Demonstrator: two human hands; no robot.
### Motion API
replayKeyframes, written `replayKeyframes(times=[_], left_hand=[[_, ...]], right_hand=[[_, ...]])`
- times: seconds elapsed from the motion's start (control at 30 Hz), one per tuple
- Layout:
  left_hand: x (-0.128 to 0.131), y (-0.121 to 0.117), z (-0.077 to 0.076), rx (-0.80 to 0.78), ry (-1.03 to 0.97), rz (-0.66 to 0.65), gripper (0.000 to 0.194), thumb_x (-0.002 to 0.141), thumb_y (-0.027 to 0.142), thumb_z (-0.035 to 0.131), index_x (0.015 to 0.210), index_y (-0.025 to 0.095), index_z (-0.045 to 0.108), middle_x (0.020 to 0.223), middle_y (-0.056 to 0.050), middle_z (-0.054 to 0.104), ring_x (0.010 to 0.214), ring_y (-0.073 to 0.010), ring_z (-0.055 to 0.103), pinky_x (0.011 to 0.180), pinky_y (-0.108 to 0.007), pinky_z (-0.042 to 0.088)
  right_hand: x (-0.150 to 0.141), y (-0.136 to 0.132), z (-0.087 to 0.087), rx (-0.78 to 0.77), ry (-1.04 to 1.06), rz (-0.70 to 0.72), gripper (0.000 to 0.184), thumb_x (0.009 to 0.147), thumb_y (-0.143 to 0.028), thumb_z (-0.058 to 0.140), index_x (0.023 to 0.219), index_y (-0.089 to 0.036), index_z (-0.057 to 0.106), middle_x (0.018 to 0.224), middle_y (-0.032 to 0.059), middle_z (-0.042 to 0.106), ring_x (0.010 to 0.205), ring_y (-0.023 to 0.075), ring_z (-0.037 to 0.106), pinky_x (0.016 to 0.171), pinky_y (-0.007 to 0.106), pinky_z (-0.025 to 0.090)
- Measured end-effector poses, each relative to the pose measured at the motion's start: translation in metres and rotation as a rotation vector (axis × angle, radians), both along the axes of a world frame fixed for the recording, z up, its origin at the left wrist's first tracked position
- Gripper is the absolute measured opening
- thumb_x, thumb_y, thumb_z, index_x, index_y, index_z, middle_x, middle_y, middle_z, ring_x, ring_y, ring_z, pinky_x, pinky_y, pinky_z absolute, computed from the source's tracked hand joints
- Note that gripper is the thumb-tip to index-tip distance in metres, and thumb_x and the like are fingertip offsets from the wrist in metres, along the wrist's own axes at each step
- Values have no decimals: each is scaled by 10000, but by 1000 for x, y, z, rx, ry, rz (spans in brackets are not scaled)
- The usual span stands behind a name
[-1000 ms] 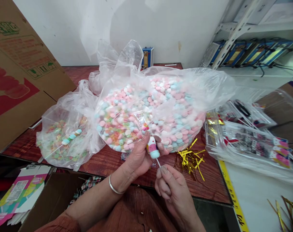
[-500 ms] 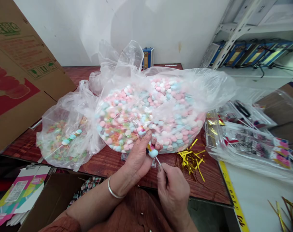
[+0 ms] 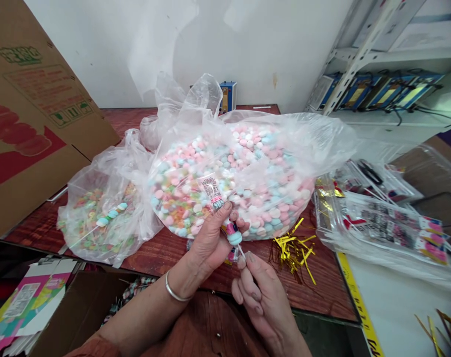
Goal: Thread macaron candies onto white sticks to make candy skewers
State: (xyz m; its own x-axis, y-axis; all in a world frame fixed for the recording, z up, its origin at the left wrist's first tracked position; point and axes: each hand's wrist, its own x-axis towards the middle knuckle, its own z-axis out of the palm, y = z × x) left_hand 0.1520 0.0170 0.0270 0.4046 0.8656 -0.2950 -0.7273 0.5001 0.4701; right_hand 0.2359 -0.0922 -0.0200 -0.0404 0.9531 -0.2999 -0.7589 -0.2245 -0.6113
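Above the table's front edge, my left hand (image 3: 208, 243) is closed around a marshmallow lollipop (image 3: 234, 239) in a small clear printed wrapper (image 3: 209, 187). The wrapper's top, with a square code on it, sticks up past my thumb. Pale blue candy shows below my left fingers. My right hand (image 3: 262, 295) pinches the white stick under the candy between thumb and forefinger, its other fingers curled loosely. Just behind my hands lies a big clear bag of pink, white and blue marshmallows (image 3: 275, 186).
A twisted marshmallow lollipop (image 3: 112, 214) rests on a smaller clear bag (image 3: 95, 171) at left. Gold twist ties (image 3: 294, 250) lie on the red-brown table (image 3: 322, 292). Cardboard box (image 3: 35, 99) stands far left; printed plastic packets (image 3: 392, 220) are at right, below shelves (image 3: 389, 116).
The wrapper's upper end now shows its code side above my left thumb. My right fingers have loosened from a tight curl, the pinch staying near the stick. The view has shifted slightly.
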Motion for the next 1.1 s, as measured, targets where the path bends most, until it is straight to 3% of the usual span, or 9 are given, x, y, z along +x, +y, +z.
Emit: replayKeyframes(times=[0.17,0.4,0.5,0.57,0.67,0.77,0.83,0.97,1.1], left_hand=[[2,0,0,-120,-99,-37,230,882,340,719,869,143,601,632,58,525,522,-59,555,627,-205,561],[5,1,11,-233,44,-53,445,869,566,638,771,137,570,583,23,558,515,-109,587,758,-373,613],[8,-3,11,-203,110,-27,418,850,533,685,775,137,574,606,6,596,543,-126,618,783,-402,612],[11,-7,9,-145,145,32,380,821,484,744,791,143,578,642,2,621,574,-131,640,789,-395,611],[17,-13,4,-90,177,112,375,772,453,804,797,155,578,668,5,637,607,-139,658,778,-379,611],[22,-19,0,-80,187,100,399,723,452,843,790,156,583,662,10,639,628,-150,674,757,-353,609],[24,-24,-2,-75,187,57,410,695,451,862,779,152,594,641,17,629,634,-155,681,732,-323,602],[21,-27,-3,-72,167,-113,419,704,474,848,805,128,635,709,-39,680,669,-185,700,636,-281,577],[11,-12,4,-8,74,-37,350,795,369,799,1008,128,660,897,-63,721,769,-178,710,748,-317,597]], right_hand=[[1,-3,6,38,211,36,237,930,-382,662,822,-172,687,399,-154,235,310,15,121,421,171,344],[2,-7,4,65,21,-41,297,968,-432,589,820,-186,664,410,-142,252,340,32,142,438,193,346],[4,-8,-1,73,-311,-90,354,978,-497,538,822,-196,639,431,-118,305,371,63,240,440,213,334],[7,-8,-5,125,-726,-190,322,978,-468,541,828,-203,645,486,-67,440,427,95,376,463,233,339],[10,-6,-11,359,-1386,-435,143,946,-299,600,893,-205,694,628,16,633,539,143,531,555,279,395],[9,-3,-12,550,-1639,-559,109,915,-177,616,969,-194,708,627,26,661,546,155,558,619,305,426],[7,-2,-11,477,-1523,-525,106,933,-204,596,969,-191,695,670,37,670,574,154,570,601,295,422],[4,-3,-8,117,-786,-273,266,997,-416,514,865,-208,614,532,-59,460,447,93,379,441,223,301],[4,-4,-10,39,-385,-210,326,941,-500,603,829,-193,604,479,-117,316,416,56,246,422,192,265]])
